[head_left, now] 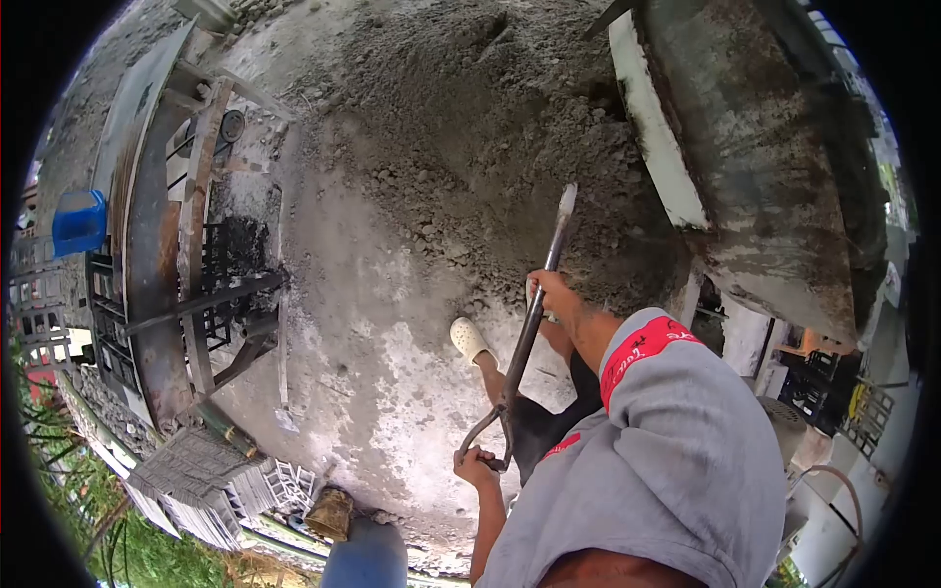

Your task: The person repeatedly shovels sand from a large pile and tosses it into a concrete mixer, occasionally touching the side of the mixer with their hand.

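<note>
A long-handled shovel [531, 333] slants across the view in front of my legs. My left hand [477, 466] is closed round the D-shaped grip at its lower end. Farther up, my right hand [552, 292] wraps round the dark shaft. The pale metal end of the shovel points away from me and overlaps the edge of a grey pile of loose, lumpy sand-like material [461, 108]. One foot in a cream clog [469, 339] stands on the ground left of the shaft. My other foot is hidden behind my right arm.
A wooden frame [201, 225] with dark crates stands at the left, near a blue plastic container [79, 223]. A large stained slab [755, 147] with a white edge rises at the right. At the bottom are a blue drum [365, 559] and a rusty can [330, 514].
</note>
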Motion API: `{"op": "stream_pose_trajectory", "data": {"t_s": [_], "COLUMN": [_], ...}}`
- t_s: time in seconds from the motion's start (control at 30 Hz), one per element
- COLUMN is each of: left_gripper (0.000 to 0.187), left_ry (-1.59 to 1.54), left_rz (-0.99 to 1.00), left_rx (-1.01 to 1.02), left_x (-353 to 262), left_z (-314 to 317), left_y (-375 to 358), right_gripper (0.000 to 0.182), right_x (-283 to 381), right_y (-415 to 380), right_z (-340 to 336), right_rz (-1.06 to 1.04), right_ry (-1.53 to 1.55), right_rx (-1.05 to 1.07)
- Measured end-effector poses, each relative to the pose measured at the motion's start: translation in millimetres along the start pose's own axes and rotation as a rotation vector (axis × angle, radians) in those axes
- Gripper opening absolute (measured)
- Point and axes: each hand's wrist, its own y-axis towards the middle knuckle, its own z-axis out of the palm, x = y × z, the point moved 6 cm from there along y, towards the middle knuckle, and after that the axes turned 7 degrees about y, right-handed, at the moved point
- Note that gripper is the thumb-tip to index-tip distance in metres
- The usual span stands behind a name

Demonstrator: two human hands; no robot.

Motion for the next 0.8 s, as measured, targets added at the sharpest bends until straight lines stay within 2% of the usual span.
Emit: {"op": "stream_pose_trajectory", "data": {"t_s": [0.13, 0.23, 0.33, 0.4, 0.47, 0.5, 0.53, 0.6, 0.67, 0.73, 0.8], "left_gripper": [0.010, 0.009, 0.009, 0.006, 0.005, 0.006, 0.010, 0.010, 0.008, 0.010, 0.017], "left_ry": [-0.074, -0.107, -0.178, -0.199, -0.225, -0.299, -0.317, -0.354, -0.395, -0.348, -0.187], "left_rz": [-0.028, -0.006, 0.109, 0.131, 0.337, 0.343, 0.466, 0.532, 0.721, 0.929, 1.148], "left_rx": [-0.131, -0.157, -0.114, -0.023, 0.024, 0.150, 0.184, 0.307, 0.454, 0.523, 0.511], "left_x": [-6.2, -44.8, -45.7, -57.5, -88.9, -105.0, -124.5, -167.2, -210.6, -241.0, -259.9], "left_z": [-42.4, -34.7, -46.8, -38.3, -17.2, -2.4, 13.5, 46.0, 81.5, 113.2, 145.8], "left_y": [-52.6, -108.9, -98.6, -85.7, -90.3, -88.8, -96.2, -102.4, -125.7, -149.4, -212.6], "right_gripper": [0.009, 0.009, 0.009, 0.012, 0.018, 0.020, 0.022, 0.021, 0.022, 0.020, 0.016], "right_x": [-22.9, -13.7, 14.2, 58.8, 105.1, 130.0, 157.1, 214.9, 271.0, 318.6, 359.5], "right_y": [-53.5, -99.7, -142.0, -199.9, -239.8, -264.2, -290.2, -339.6, -398.2, -423.4, -427.1], "right_z": [15.1, 48.7, 90.5, 115.1, 136.7, 146.5, 153.9, 162.7, 152.9, 141.5, 123.1], "right_rz": [0.056, 0.064, 0.048, -0.007, -0.078, -0.114, -0.148, -0.272, -0.379, -0.538, -0.593], "right_ry": [-0.060, -0.103, -0.064, -0.050, -0.132, -0.064, -0.003, 0.085, 0.215, 0.304, 0.522], "right_rx": [0.023, 0.151, 0.303, 0.366, 0.488, 0.560, 0.632, 0.739, 0.872, 0.991, 1.086]}}
